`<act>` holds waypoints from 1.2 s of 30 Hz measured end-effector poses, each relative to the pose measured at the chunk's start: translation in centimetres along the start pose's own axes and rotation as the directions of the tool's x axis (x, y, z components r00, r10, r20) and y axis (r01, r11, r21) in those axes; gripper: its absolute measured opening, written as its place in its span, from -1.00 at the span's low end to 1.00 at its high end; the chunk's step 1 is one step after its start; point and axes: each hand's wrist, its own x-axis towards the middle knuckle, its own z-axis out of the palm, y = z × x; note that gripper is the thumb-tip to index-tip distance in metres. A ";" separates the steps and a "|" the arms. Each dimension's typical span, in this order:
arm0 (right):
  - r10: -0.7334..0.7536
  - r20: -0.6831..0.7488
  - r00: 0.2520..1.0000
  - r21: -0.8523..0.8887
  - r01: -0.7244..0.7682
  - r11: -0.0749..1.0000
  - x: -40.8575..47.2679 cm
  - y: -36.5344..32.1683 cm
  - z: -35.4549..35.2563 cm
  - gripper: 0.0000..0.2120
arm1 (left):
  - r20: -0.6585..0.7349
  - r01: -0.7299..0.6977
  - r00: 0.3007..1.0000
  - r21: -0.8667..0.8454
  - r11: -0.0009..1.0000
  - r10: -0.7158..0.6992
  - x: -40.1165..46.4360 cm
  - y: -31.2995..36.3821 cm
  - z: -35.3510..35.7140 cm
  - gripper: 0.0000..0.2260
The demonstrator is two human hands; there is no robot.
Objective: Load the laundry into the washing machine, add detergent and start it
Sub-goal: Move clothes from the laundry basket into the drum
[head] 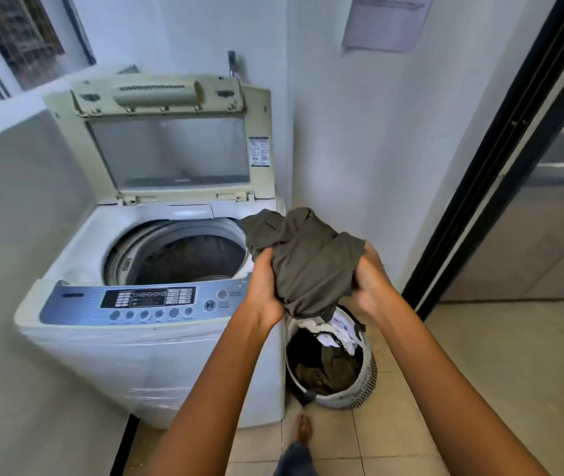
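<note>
left hand (pixel 266 290) and right hand (pixel 369 286): fingers bunch a dark shirt (pixel 304 259) | shirt: in the air above the basket (pixel 366 379) | washer tub (pixel 184 255): open, to the left, nearer the left hand

Soft, even daylight; wide-angle bowing at edges, slight overall blur.

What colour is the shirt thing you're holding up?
The garment is a dark olive, grey-green colour, plain with no pattern, seen in the head view.
</note>
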 end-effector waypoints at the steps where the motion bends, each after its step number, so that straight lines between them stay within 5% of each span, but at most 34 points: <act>1: -0.002 -0.006 1.000 -0.036 0.002 0.999 -0.1 -0.2 0.5 -0.92 | 0.002 -0.028 1.000 -0.027 0.999 0.028 -0.2 1.0 -0.3 -0.68; 7: 0.181 0.119 0.976 0.139 -0.197 0.970 0.4 -1.5 4.6 -0.81 | -0.099 -0.277 0.957 -0.035 0.960 0.273 -0.9 7.6 -3.4 -0.60; 9: 0.307 0.244 0.920 0.108 -0.340 0.934 0.8 -1.4 6.9 -0.93 | -0.162 -0.356 0.920 0.028 0.934 0.356 -0.9 9.4 -4.6 -0.62; 16: 0.405 0.636 0.657 -0.069 -0.474 0.878 4.0 -1.1 16.3 -0.47 | -0.171 -0.533 0.788 0.289 0.795 0.591 -0.5 13.4 -5.5 -0.63; 23: 0.318 0.586 0.746 0.034 -0.414 0.909 12.3 -0.7 21.9 -0.82 | -0.184 -0.445 0.796 0.469 0.763 0.577 -0.4 18.3 -8.6 -0.85; 25: 0.291 0.571 0.768 0.031 -0.374 0.927 14.7 -1.0 23.1 -0.86 | -0.286 -0.256 0.798 0.636 0.728 0.531 0.0 19.2 -10.3 -0.89; 28: 0.224 0.568 0.792 0.033 -0.294 0.955 17.2 -1.6 24.4 -0.86 | -0.427 0.182 0.800 0.842 0.508 0.421 1.0 19.9 -12.9 -0.74; 29: 0.199 0.570 0.797 0.032 -0.264 0.964 17.7 -1.7 24.9 -0.84 | -0.453 0.208 0.782 0.837 0.507 0.427 1.4 20.0 -13.3 -0.68; 33: 0.177 0.611 0.772 0.014 -0.233 0.972 18.6 -1.8 26.8 -0.84 | -0.276 -0.094 0.797 0.822 0.562 0.537 3.3 20.3 -12.8 -0.25; 36: 0.224 0.642 0.734 -0.018 -0.277 0.961 18.7 -1.8 27.7 -0.82 | -0.082 -0.270 0.814 0.823 0.499 0.576 4.6 21.0 -12.5 -0.40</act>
